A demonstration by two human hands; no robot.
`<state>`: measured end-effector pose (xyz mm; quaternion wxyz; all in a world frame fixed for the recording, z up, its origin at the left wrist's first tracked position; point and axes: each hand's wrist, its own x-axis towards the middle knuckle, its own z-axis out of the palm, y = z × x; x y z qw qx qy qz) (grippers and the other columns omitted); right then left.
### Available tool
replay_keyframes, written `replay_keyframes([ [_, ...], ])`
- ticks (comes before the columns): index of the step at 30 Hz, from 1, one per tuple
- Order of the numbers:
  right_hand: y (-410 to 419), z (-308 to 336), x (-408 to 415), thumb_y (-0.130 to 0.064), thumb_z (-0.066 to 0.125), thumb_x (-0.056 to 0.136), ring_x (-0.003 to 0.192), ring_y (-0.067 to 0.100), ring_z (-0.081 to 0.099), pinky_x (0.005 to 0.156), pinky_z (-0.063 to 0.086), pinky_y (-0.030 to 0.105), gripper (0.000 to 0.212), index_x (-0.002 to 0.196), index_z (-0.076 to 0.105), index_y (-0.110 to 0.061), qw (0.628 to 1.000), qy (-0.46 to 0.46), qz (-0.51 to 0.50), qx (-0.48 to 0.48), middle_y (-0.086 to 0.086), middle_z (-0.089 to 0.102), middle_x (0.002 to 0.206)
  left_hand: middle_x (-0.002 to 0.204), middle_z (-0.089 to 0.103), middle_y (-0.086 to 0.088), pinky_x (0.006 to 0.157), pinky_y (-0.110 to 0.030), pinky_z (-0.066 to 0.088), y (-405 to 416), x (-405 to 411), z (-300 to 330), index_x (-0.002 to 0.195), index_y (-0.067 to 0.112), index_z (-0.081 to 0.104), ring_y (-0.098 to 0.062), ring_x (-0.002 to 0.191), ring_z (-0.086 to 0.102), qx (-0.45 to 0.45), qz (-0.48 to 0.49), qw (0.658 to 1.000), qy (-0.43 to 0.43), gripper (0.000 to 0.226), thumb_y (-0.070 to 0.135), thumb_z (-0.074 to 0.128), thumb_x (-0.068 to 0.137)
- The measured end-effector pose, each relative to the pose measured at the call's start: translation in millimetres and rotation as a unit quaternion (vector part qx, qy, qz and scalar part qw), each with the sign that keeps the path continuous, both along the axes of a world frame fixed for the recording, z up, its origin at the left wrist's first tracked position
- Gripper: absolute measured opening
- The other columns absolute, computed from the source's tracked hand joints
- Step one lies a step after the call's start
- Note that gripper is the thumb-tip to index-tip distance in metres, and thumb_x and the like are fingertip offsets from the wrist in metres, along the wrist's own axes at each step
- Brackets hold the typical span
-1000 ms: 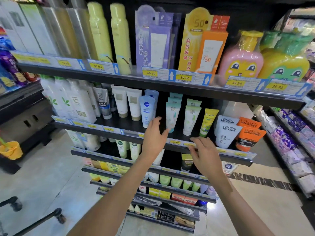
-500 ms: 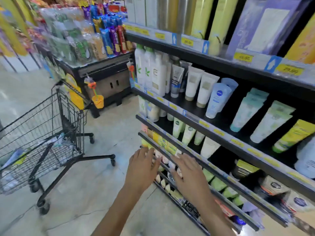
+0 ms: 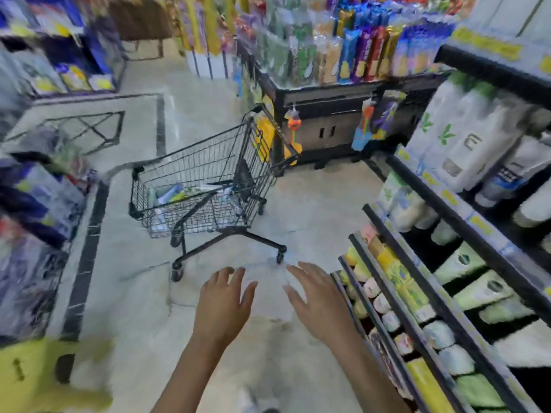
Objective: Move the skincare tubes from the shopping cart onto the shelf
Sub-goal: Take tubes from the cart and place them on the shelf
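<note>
Both hands are out in front, palms down, fingers spread and holding nothing: the left hand (image 3: 222,305) and right hand (image 3: 320,302) hang over the pale floor (image 3: 125,293), apart from each other. Ahead stands the cart (image 3: 205,186) with blurred tubes (image 3: 179,195) lying in its basket. To the right runs the shelf (image 3: 447,210).

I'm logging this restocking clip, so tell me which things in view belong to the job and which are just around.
Part of the job:
shopping cart
tubes in the cart, blurred
skincare shelf
left hand, open and empty
right hand, open and empty

Just around:
snack display
hanging toys
white bottles
</note>
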<state>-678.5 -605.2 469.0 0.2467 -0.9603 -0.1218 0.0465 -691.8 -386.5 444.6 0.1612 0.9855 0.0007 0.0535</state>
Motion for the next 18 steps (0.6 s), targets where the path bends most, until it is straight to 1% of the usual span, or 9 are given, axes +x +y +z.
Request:
replay_keyframes([
  [4, 65.6, 4.4, 55.7, -0.046, 0.045, 0.107, 0.150, 0.014, 0.029, 0.123, 0.025, 0.032, 0.049, 0.154, 0.045, -0.030, 0.999, 0.004, 0.047, 0.012, -0.004, 0.040, 0.161, 0.114, 0.069, -0.010, 0.080, -0.044, 0.057, 60.5, 7.4, -2.5, 0.123, 0.014, 0.066, -0.035, 0.102, 0.066, -0.012, 0.060, 0.998, -0.011, 0.055, 0.054, 0.038, 0.099],
  [6, 94.1, 4.6, 81.2, -0.046, 0.046, 0.107, 0.148, 0.015, 0.034, 0.120, 0.031, 0.034, 0.048, 0.152, 0.047, -0.029, 0.998, -0.004, 0.066, 0.012, -0.004, 0.044, 0.158, 0.114, 0.070, -0.010, 0.081, -0.043, 0.056, 86.0, 13.0, -6.0, 0.123, 0.015, 0.067, -0.035, 0.101, 0.066, -0.014, 0.088, 0.996, -0.006, 0.055, 0.054, 0.037, 0.098],
  [8, 119.2, 3.7, 106.3, -0.046, 0.047, 0.106, 0.147, 0.015, 0.036, 0.117, 0.035, 0.035, 0.048, 0.151, 0.049, -0.029, 0.997, -0.009, 0.078, 0.014, -0.005, 0.046, 0.156, 0.116, 0.070, -0.009, 0.083, -0.043, 0.056, 107.7, 21.3, -10.6, 0.124, 0.016, 0.067, -0.034, 0.103, 0.065, -0.016, 0.109, 0.994, 0.008, 0.057, 0.056, 0.035, 0.099],
  [12, 157.9, -0.6, 148.0, -0.046, 0.049, 0.105, 0.145, 0.014, 0.037, 0.117, 0.034, 0.033, 0.047, 0.149, 0.051, -0.030, 0.996, 0.000, 0.089, 0.021, -0.006, 0.048, 0.154, 0.124, 0.066, -0.007, 0.091, -0.045, 0.054, 141.9, 45.7, -19.1, 0.129, 0.019, 0.064, -0.032, 0.112, 0.062, -0.033, 0.144, 0.988, 0.040, 0.062, 0.060, 0.029, 0.098],
  [15, 173.5, -9.9, 178.3, -0.047, 0.049, 0.105, 0.146, 0.014, 0.037, 0.118, 0.033, 0.033, 0.047, 0.148, 0.052, -0.030, 0.995, 0.011, 0.096, 0.019, -0.006, 0.048, 0.154, 0.122, 0.066, -0.006, 0.091, -0.047, 0.052, 158.5, 79.5, -23.2, 0.128, 0.020, 0.062, -0.032, 0.114, 0.061, -0.045, 0.158, 0.985, 0.045, 0.061, 0.060, 0.028, 0.098],
  [18, 180.8, -23.9, 211.9, -0.049, 0.048, 0.105, 0.146, 0.010, 0.036, 0.117, 0.032, 0.029, 0.047, 0.149, 0.051, -0.032, 0.995, 0.027, 0.095, 0.018, -0.010, 0.046, 0.155, 0.122, 0.065, -0.004, 0.091, -0.045, 0.053, 172.8, 127.9, -27.7, 0.129, 0.020, 0.062, -0.030, 0.113, 0.060, -0.043, 0.164, 0.985, 0.046, 0.060, 0.059, 0.029, 0.098],
])
